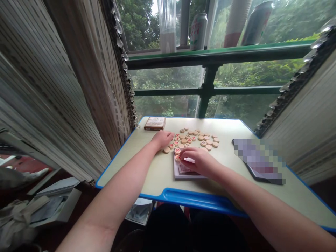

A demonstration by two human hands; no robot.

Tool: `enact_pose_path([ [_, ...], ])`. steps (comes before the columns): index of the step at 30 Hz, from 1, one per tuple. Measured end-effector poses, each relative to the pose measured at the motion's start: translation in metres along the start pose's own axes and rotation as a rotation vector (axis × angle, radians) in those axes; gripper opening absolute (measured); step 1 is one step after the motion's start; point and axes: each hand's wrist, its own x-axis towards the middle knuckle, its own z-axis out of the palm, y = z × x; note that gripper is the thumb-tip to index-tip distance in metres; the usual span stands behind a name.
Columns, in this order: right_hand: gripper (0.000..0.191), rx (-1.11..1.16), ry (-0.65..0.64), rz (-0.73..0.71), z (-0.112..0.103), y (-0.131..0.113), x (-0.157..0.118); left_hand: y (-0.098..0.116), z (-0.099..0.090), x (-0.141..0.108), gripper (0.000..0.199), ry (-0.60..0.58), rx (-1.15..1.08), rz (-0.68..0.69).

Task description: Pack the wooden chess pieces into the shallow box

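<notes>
Just in front of the person, at the near middle of the pale tabletop [147, 164], the right hand [198, 159] reaches over a shallow open box [189, 176]. Its thumb and index finger curve toward each other with a gap between them, their tips close together at a round piece [177, 158] in the box's far left corner; whether they pinch it or merely touch it cannot be told. Another round piece with a red character, the corner piece [177, 151], lies just beyond, also inside the box. A folded sheet [183, 168] lies in the box below the thumb, partly covered by the hand.

Beyond and left of the box, the left hand [162, 139] rests low over the table, back upward, fingers loosely bent and pointing right toward the loose pieces [189, 140]. Its fingertips are next to the nearest ones; its palm is hidden, so I cannot tell whether it holds anything.

These loose discs spread beyond the box, between the left hand and the table's right half, some showing red or dark characters, others plain. One pale disc [167, 150] lies just below the left hand. A flat case [155, 123] sits beyond that hand, near the table's far left corner.
</notes>
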Motion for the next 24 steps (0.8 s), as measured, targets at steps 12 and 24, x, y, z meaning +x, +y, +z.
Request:
enact_pose_path([
  [12,0.018,-0.221,-0.007,-0.045,0.0005,0.0018,0.0027,0.0036,-0.0006,-0.0015,0.047,-0.020,0.053,0.004],
  [24,0.021,-0.147,-0.057,-0.051,-0.0012,0.0001,0.0042,0.0031,-0.0006,-0.0001,0.049,-0.019,0.056,0.008],
])
